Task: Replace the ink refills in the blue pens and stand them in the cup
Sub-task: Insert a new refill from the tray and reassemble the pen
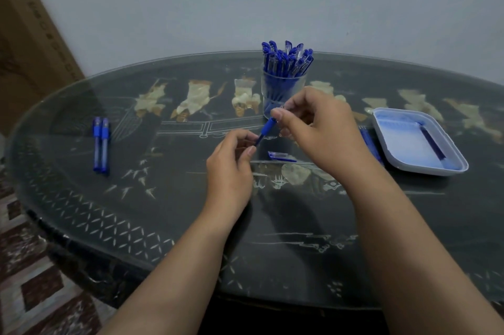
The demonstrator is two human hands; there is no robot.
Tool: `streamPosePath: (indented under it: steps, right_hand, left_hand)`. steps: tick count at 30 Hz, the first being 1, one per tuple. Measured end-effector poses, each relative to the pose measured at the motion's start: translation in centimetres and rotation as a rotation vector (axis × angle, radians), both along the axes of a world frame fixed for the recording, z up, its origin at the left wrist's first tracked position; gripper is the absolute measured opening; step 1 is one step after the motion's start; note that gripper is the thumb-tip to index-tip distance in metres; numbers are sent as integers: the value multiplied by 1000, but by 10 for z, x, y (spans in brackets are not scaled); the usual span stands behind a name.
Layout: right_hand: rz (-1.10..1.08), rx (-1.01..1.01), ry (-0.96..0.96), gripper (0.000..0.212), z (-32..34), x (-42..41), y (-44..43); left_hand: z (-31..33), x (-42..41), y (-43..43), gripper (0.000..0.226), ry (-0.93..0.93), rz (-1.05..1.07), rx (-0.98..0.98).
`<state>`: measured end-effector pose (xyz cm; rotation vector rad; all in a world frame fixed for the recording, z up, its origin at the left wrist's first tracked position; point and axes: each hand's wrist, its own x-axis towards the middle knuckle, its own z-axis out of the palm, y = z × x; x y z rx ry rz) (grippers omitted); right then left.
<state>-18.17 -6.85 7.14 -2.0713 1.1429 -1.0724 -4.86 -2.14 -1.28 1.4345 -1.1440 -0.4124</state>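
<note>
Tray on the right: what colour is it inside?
The tray is white, smeared blue inside; the head view shows it.

There were two loose blue pens [101, 144]; one held pen [266, 130]; one cup [283, 89] of pens too crowded to count; one tray [425, 171]; one cap [277, 155].

Left hand [230, 168] and right hand [319, 130] both pinch, fingers curled (right higher).

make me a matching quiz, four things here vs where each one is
Things:
1 cup
2 two loose pens
3 tray
4 single pen

Places:
A right side
B left side, lying flat
C held between left hand and right hand
D far centre, upright

Pairs: 1-D, 2-B, 3-A, 4-C
</note>
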Motion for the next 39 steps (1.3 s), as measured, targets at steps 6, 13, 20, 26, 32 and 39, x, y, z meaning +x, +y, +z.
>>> streamPosePath:
  steps: [6, 13, 20, 26, 32, 39]
  right_hand:
    - [121, 134, -202, 20, -4, -3, 0]
    - [76, 225, -272, 26, -6, 0, 3]
    - [65, 248, -328, 25, -8, 2, 4]
    - [54, 173, -291, 9, -12, 3, 2]
    - [154, 265, -327, 19, -11, 2, 5]
    - [33, 207, -328, 22, -17, 4, 1]
  left_hand:
    - [1, -2, 0, 39, 8, -10, -1]
    - [0, -2, 0, 38, 11, -15, -9]
    - [0, -2, 0, 38, -26, -14, -15]
    - [0, -2, 0, 40, -16, -17, -12]
    - [0, 0, 0, 38, -26, -3, -11]
    - [1, 0, 3, 30, -41, -33, -17]
